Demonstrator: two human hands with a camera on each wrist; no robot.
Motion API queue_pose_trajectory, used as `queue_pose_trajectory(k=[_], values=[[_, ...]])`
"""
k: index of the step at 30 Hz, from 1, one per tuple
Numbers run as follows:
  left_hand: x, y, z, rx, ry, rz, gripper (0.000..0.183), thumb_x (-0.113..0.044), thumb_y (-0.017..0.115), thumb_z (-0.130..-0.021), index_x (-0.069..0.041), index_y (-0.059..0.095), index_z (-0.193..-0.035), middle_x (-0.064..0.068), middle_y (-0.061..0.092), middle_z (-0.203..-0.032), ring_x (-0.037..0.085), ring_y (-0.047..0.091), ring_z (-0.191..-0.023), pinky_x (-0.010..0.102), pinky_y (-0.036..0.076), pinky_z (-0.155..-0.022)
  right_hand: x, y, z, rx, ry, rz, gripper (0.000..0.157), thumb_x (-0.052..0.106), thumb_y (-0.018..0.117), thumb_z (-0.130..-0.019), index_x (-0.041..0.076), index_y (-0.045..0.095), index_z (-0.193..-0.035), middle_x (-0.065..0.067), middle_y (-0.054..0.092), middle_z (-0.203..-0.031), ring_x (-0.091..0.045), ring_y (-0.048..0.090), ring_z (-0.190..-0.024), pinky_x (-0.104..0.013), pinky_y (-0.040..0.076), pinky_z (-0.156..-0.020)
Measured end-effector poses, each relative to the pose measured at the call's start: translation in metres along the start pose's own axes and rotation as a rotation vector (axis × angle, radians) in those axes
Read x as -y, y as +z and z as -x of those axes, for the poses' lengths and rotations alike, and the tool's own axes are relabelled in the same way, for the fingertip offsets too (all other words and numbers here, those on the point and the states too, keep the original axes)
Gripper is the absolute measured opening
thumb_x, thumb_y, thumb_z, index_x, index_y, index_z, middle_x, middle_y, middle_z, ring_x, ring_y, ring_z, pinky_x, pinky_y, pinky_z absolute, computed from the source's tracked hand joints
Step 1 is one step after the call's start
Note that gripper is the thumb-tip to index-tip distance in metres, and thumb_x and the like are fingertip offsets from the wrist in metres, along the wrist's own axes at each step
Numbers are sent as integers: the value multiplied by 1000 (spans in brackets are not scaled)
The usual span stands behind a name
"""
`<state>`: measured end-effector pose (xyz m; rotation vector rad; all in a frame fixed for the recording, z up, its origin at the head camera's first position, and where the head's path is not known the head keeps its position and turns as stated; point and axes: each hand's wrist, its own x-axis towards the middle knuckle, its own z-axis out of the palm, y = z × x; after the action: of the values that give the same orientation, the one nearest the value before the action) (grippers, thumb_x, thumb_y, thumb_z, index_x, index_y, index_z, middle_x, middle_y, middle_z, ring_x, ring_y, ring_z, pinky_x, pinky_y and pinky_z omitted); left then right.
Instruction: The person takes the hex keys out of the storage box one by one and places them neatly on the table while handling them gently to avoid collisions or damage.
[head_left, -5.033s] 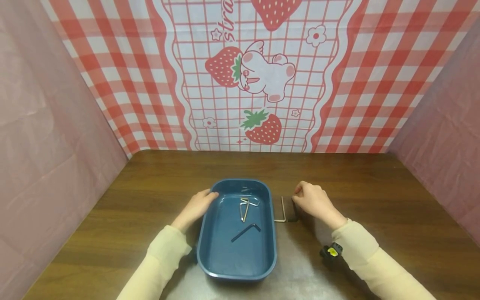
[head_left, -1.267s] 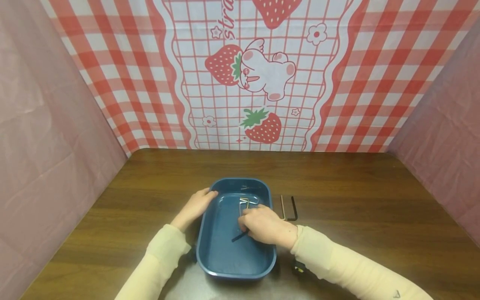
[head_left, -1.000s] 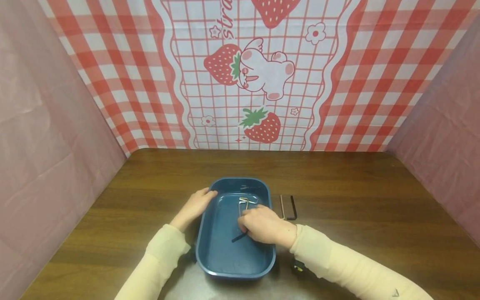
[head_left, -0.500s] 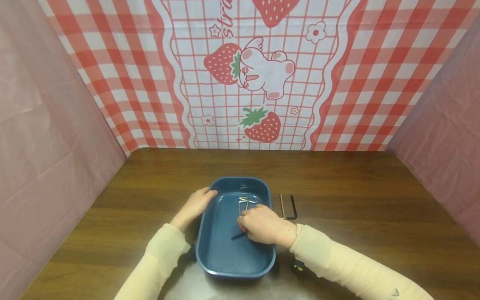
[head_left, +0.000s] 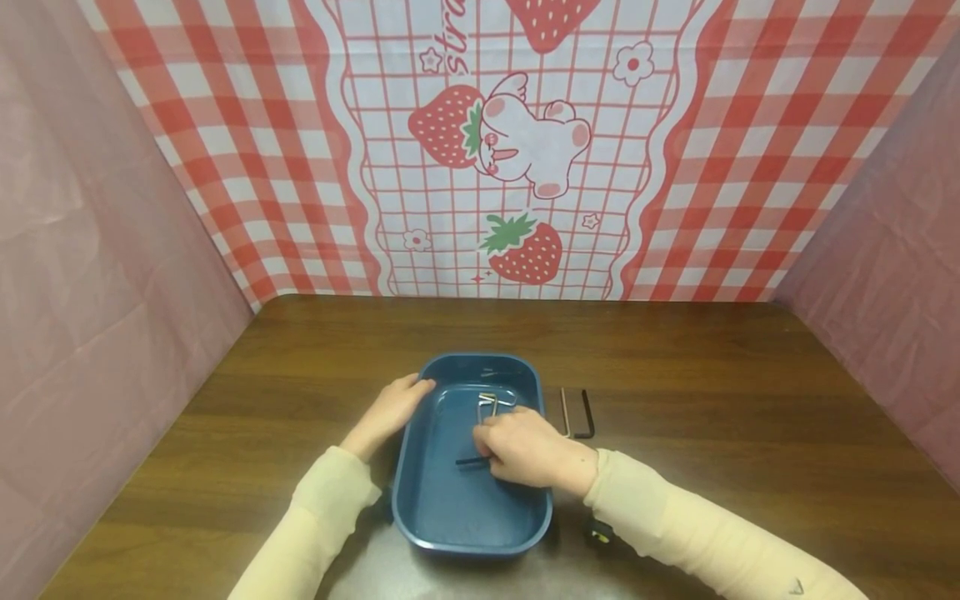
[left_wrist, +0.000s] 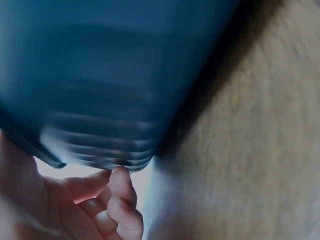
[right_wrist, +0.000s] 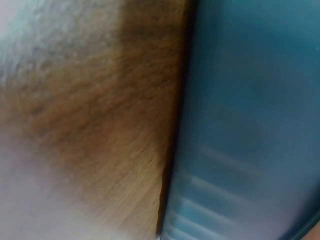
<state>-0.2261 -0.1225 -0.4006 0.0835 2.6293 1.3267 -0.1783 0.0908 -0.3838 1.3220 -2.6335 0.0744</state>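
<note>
A blue tray [head_left: 472,521] stands on the wooden table. My left hand [head_left: 390,414] grips its left rim; in the left wrist view that hand [left_wrist: 75,210] has its thumb over the rim and curled fingers under it against the outer wall. My right hand [head_left: 528,447] reaches inside the tray and pinches a black hex key [head_left: 469,462], whose straight end sticks out to the left while the hand hides the rest. Several silvery hex keys [head_left: 487,402] lie just beyond, partly covered by it. The right wrist view shows mostly the tray's outer wall [right_wrist: 240,125].
On the table [head_left: 697,400], right of the tray, a brass-coloured hex key [head_left: 566,408] and another black hex key [head_left: 587,412] lie side by side. A checked strawberry cloth [head_left: 517,150] hangs behind the table, and pink cloths [head_left: 97,250] flank it.
My right hand has left the black hex key on the table and moved into the tray. The black hex key there has just swung nearer to level. My left hand has stayed put.
</note>
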Motion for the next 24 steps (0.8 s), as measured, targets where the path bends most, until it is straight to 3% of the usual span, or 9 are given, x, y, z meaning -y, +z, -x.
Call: queue_pose_trajectory(k=[8, 13, 24], values=[[-1, 0, 1, -3, -14, 17, 49, -40, 38, -93, -6, 53, -124, 14, 60, -116, 28, 57, -104, 46, 43, -90, 0, -2, 0, -39, 19, -56, 11, 10, 63, -66, 18, 56, -71, 9, 52, -66, -5, 46, -55, -22, 35, -49], [-2, 0, 2, -14, 15, -22, 49, -38, 38, -93, -3, 53, -124, 16, 58, -120, 31, 54, -110, 47, 41, -93, 1, -1, 1, -66, 19, -60, 10, 11, 63, -68, 17, 60, -75, 8, 55, -70, -6, 49, -58, -21, 38, -49], [-1, 0, 0, -20, 25, -55, 50, -37, 38, -93, -1, 50, -127, 18, 54, -125, 34, 50, -116, 48, 39, -96, 1, -3, 3, -125, 52, -98, 13, 12, 63, -67, 19, 58, -76, 10, 52, -73, -5, 49, -60, -21, 40, -52]])
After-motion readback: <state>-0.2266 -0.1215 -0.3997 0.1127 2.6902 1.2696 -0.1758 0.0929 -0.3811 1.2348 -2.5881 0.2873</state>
